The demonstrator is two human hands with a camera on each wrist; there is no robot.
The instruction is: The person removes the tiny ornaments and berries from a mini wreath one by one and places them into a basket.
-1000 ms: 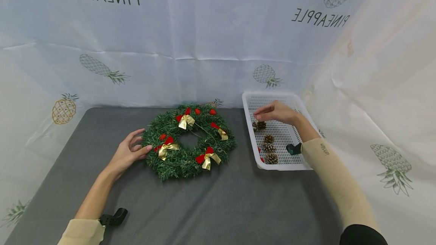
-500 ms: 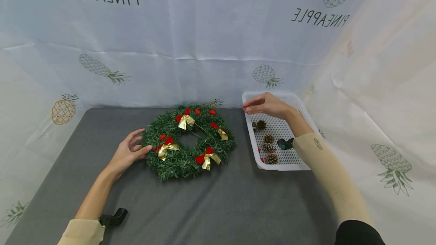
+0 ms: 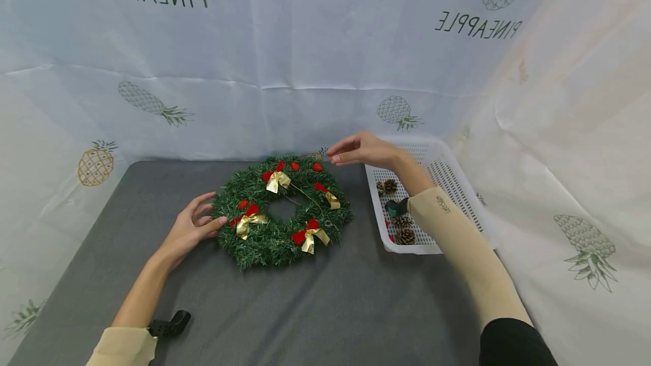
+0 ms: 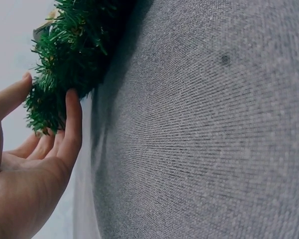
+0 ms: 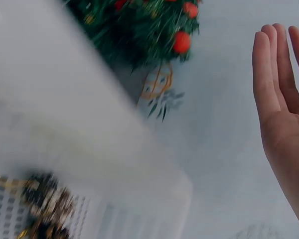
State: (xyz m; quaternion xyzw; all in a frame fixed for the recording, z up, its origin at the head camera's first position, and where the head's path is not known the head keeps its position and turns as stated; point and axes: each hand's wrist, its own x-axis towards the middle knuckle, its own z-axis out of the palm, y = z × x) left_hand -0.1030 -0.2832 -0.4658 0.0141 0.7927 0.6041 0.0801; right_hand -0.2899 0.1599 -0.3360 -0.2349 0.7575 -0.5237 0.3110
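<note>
A green wreath (image 3: 269,250) with red-and-gold bows (image 3: 247,220) and small red balls (image 3: 317,167) lies on the grey tabletop. My left hand (image 3: 188,227) holds its left edge; in the left wrist view the thumb and curled fingers sit around the green tinsel (image 4: 65,74). Up in the air between basket and wreath is my right hand (image 3: 368,150), its fingertips close to the wreath's upper right. Seen from the right wrist, the right hand (image 5: 284,99) has fairly straight fingers and nothing visible in it.
A white perforated basket (image 3: 376,225) stands right of the wreath under my right forearm. Several pinecones (image 3: 405,236) and a few red bits lie inside. A pale curtain (image 3: 305,117) with pineapple prints hangs behind the table (image 3: 325,309).
My right hand has moved left out from over the basket toward the wreath's upper right. The left hand and the wreath have stayed in place.
</note>
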